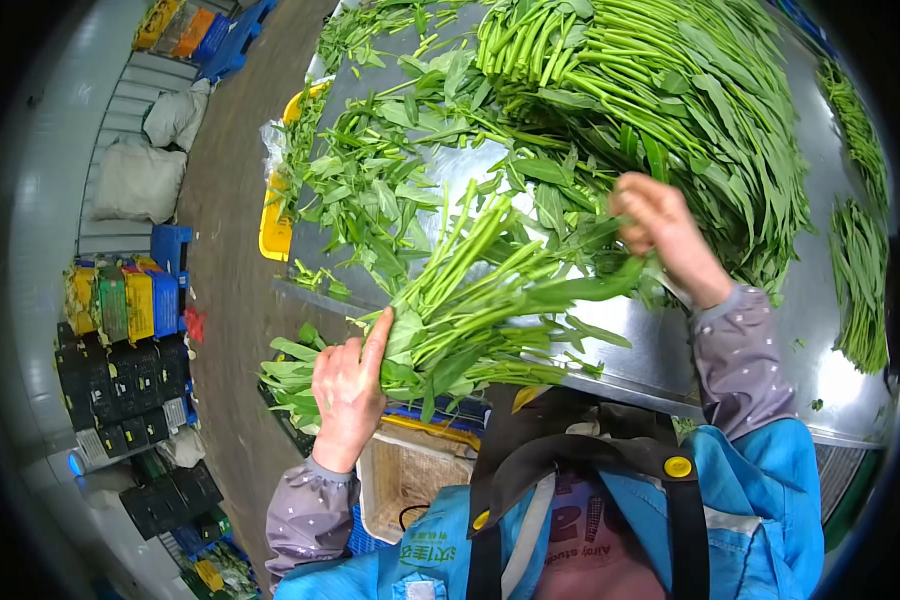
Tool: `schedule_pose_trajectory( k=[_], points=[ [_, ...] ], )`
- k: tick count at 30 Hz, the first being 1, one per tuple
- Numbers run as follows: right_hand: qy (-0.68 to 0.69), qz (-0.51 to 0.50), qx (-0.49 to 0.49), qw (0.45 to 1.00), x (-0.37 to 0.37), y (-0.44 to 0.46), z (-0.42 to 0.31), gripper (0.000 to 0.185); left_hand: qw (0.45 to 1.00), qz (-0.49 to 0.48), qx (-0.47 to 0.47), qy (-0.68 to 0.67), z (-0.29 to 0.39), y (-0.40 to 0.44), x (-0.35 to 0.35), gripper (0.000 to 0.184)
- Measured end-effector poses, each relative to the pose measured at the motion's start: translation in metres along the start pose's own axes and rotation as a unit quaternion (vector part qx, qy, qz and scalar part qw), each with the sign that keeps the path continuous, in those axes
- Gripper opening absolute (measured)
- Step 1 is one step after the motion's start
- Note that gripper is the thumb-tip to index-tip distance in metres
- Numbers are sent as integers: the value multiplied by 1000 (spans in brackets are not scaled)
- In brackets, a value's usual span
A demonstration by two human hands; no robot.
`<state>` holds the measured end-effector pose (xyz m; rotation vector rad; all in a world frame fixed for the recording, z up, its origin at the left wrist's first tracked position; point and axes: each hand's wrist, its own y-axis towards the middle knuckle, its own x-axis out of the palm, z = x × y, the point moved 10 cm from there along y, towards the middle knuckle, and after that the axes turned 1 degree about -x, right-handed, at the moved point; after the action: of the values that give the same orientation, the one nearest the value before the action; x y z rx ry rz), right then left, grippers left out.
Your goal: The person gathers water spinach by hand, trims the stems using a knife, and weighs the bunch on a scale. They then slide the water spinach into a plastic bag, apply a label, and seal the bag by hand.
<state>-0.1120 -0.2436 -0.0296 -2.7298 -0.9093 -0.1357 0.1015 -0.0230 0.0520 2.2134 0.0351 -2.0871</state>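
My left hand [350,385] is closed round a loose bunch of water spinach [460,300], thumb side up, near the front edge of the metal table. The cut stem ends of the bunch point away from me, and leaves hang out below the hand. Farther right, my right hand [660,225] is curled shut at the leafy side of the bunch, slightly blurred. Green leaves meet its fingertips, though the fingers partly hide what they grip. Behind it lies a large pile of water spinach [670,90], stems laid side by side.
Loose leaves [370,190] litter the left of the metal table [650,345]. Smaller bunches [858,285] lie at its right edge. A yellow crate [275,225] stands beyond the left edge. Below my left hand is a pale basket [400,480]. Stacked crates [135,300] line the wall.
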Motion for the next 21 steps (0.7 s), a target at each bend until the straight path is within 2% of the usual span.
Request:
schedule_pose_trajectory(
  k=[1, 2, 3, 5, 7, 9, 10, 12, 13, 15, 16, 18, 19, 20, 21],
  points=[
    [-40, -27, 11, 999, -29, 9, 15, 21, 1000, 0, -2, 0, -2, -1, 1, 81],
    [-191, -26, -68, 979, -26, 9, 0, 22, 1000, 2, 0, 9, -2, 0, 0, 81],
    [-336, -23, -144, 930, -19, 6, -16, 22, 1000, 7, 5, 17, -2, 1, 0, 81],
    [-385, -54, -256, 885, 32, -9, -40, 25, 1000, 7, 18, 19, 3, 6, -2, 81],
    [-406, -87, -275, 867, 76, -17, -35, 28, 999, -12, 30, 34, 11, 12, -1, 80],
    [-422, -162, -229, 862, 110, -14, -7, 23, 999, -13, 38, 34, 18, 16, -3, 81],
    [-420, -159, -229, 864, 115, -11, -5, 23, 998, -13, 41, 34, 20, 18, -4, 81],
    [-403, -211, -131, 881, 121, -5, 18, 21, 998, -11, 47, 37, 21, 18, -4, 81],
    [-403, -212, -131, 881, 121, -5, 19, 21, 998, -7, 50, 38, 22, 18, -5, 82],
    [-361, -154, -238, 889, 116, -11, -2, 17, 998, -13, 45, 37, 21, 17, -4, 82],
    [-362, -155, -238, 888, 114, -10, 0, 17, 998, -18, 41, 37, 20, 18, -3, 82],
    [-185, -96, -151, 966, 86, 6, 10, 16, 999, -16, 30, 35, 18, 19, -3, 82],
    [0, -89, -5, 996, 74, 7, 23, 15, 999, -16, 20, 34, 16, 19, -4, 82],
    [190, -26, 81, 978, 52, 1, 25, 12, 999, -16, 17, 34, 14, 18, -4, 82],
    [385, -101, 38, 917, 37, 5, 25, 14, 1000, -19, 1, 19, 8, 16, -3, 81]
  ],
)
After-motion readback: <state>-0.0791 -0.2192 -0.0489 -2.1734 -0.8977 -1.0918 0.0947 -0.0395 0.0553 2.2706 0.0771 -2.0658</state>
